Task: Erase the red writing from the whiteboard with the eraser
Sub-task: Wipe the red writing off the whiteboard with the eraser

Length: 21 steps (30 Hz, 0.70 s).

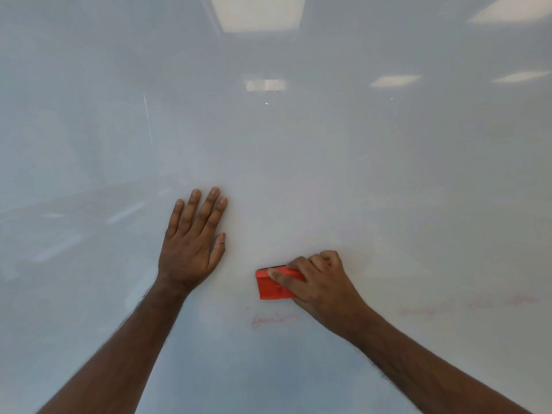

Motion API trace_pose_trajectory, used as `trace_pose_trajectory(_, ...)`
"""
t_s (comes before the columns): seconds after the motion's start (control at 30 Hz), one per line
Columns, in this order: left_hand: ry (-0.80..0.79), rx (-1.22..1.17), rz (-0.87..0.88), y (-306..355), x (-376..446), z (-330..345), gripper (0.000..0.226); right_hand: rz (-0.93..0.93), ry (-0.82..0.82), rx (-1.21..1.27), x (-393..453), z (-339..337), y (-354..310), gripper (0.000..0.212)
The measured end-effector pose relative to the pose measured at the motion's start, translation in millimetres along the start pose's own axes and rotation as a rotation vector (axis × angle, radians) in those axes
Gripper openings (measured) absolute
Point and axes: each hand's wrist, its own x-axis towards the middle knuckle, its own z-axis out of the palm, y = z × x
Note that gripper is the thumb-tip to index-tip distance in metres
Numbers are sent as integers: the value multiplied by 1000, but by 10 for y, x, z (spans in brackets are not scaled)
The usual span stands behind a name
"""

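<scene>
Bracing left hand (194,237) flat, fingers (209,210) released, against whiteboard (298,159) for steadiness. Grasping eraser (273,283) in right hand (319,282), pressing just above faint red writing (273,320), toward lower edge.

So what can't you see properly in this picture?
- Head view: the faint red writing below the eraser is too smudged to read.
- The paler marks at right are blurred.
- The right hand covers much of the eraser.
- The whiteboard runs past every edge.
</scene>
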Motion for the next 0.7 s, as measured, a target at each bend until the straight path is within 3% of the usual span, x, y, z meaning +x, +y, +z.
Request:
trace_pose_trajectory(0.17, -7, -3, 0, 0, -3, -15, 66, -124, -84, 63, 224, 239, -462, 59)
trace_pose_trajectory(0.37, -14, -13, -4, 6, -7, -18, 67, -272, -237, 135, -172, 366, -639, 74)
trace_pose_trajectory(0.5, -13, -17, -3, 5, -8, -17, 66, -337, -275, 71, -561, 296, -454, 55)
trace_pose_trajectory(0.7, -12, -21, -14, 11, -16, -8, 66, -248, -169, 5, -660, -13, 153, 54)
